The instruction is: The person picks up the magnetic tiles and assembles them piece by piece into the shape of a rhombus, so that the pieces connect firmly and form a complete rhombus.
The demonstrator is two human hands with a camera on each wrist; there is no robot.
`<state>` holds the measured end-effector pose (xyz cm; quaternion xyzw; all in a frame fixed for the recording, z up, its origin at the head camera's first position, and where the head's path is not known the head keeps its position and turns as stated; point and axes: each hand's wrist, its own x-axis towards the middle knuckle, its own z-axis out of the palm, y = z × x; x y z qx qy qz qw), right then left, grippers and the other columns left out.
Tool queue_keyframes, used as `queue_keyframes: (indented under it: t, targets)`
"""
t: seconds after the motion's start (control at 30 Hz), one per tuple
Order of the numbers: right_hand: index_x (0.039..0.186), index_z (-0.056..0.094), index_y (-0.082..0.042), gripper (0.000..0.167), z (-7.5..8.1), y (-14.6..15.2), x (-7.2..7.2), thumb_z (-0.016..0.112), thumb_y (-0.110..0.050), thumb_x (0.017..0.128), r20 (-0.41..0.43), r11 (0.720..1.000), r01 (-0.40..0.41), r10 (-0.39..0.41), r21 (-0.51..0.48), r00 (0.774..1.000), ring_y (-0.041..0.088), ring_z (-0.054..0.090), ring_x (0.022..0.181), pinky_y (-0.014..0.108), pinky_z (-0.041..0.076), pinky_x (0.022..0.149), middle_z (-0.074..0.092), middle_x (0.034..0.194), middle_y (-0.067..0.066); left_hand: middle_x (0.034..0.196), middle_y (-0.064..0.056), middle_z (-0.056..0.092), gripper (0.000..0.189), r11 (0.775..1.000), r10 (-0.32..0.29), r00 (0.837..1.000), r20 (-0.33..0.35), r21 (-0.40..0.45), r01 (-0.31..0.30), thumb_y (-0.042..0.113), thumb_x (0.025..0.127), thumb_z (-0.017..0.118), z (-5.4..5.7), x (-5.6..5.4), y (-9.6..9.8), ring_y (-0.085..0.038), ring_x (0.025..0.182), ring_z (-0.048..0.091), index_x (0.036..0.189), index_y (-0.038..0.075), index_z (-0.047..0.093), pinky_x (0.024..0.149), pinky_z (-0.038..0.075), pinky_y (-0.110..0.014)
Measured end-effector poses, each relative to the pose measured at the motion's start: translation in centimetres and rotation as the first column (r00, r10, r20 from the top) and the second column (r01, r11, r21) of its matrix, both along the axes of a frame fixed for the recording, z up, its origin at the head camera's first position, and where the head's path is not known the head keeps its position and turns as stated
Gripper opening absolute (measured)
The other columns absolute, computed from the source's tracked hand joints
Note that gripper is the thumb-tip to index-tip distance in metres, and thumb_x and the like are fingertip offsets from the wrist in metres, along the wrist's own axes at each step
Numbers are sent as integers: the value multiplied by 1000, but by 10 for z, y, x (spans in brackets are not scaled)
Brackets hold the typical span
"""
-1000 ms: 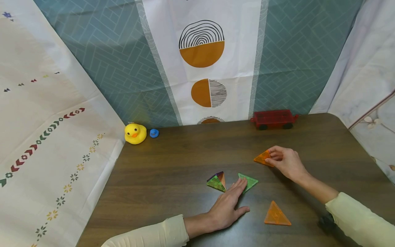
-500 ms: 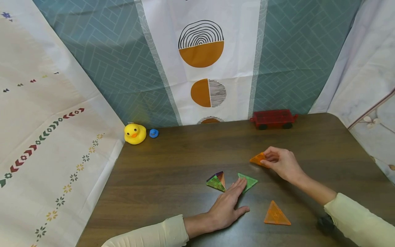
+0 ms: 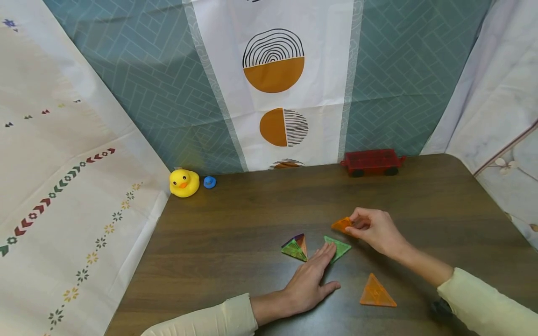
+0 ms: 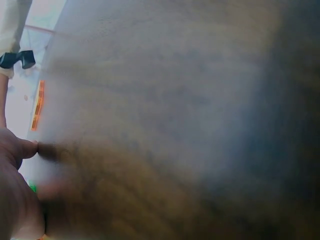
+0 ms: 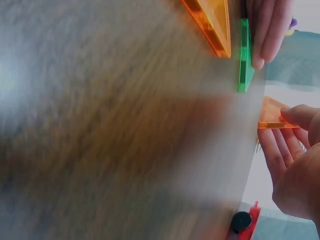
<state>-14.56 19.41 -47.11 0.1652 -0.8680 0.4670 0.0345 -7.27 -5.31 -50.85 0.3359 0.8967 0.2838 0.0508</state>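
Observation:
My right hand (image 3: 378, 231) pinches an orange triangular magnetic tile (image 3: 342, 225) between thumb and fingers, just beyond the green tile. In the right wrist view the thumb lies over the held orange tile (image 5: 272, 112) with fingers beneath it. My left hand (image 3: 308, 284) lies flat with straight fingers, its fingertips on a green triangular tile (image 3: 341, 248). Left of those fingertips stands a small pyramid of triangular tiles (image 3: 295, 248), with green, purple and orange faces. A second orange triangular tile (image 3: 377, 291) lies flat on the table, right of the left hand.
At the table's back edge stand a red wheeled toy car base (image 3: 373, 162), a yellow rubber duck (image 3: 184, 183) and a small blue duck (image 3: 209, 182). Patterned cloths hang behind and at both sides of the brown wooden table (image 3: 218, 210).
My right hand has moved left and nearer to me with the orange tile, closer to the green tile. The left hand stays in place on the green tile.

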Motion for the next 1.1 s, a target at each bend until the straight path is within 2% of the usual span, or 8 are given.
queue_keyframes:
  t: [0.33, 0.57, 0.83, 1.1]
  targets:
    - [90, 73, -14, 21, -7, -11, 7, 88, 0, 86, -8, 999, -32, 32, 16, 999, 9, 73, 73, 25, 59, 61, 78, 93, 3, 169, -13, 35, 86, 1000, 7, 1000, 3, 4, -7, 31, 100, 78, 0, 0, 1, -25, 155, 35, 167, 5, 32, 122, 36, -42]
    - [89, 72, -12, 24, -13, -16, 10, 88, 5, 83, -25, 998, -56, 56, 2, 998, 9, 73, 72, 24, 59, 61, 77, 90, 3, 169, -13, 34, 85, 1000, 4, 1000, 15, 7, -4, 31, 100, 78, 0, 0, 1, -25, 156, 34, 167, 5, 31, 123, 35, -43]
    - [88, 71, -12, 26, -13, -18, 13, 88, 7, 82, -58, 998, -58, 58, 7, 997, 8, 72, 70, 25, 59, 59, 77, 86, 1, 170, -12, 33, 85, 1000, 5, 1000, 26, 2, -5, 31, 101, 77, 0, 0, 1, -24, 156, 33, 167, 6, 30, 123, 34, -43]
    - [88, 70, -13, 28, -14, -18, 15, 87, 9, 82, -52, 997, -73, 73, -1, 996, 12, 75, 76, 23, 60, 65, 78, 92, 4, 170, -12, 34, 84, 1000, 5, 1000, 25, -1, -5, 31, 101, 77, 1, 0, 1, -24, 156, 33, 167, 6, 31, 123, 34, -43]
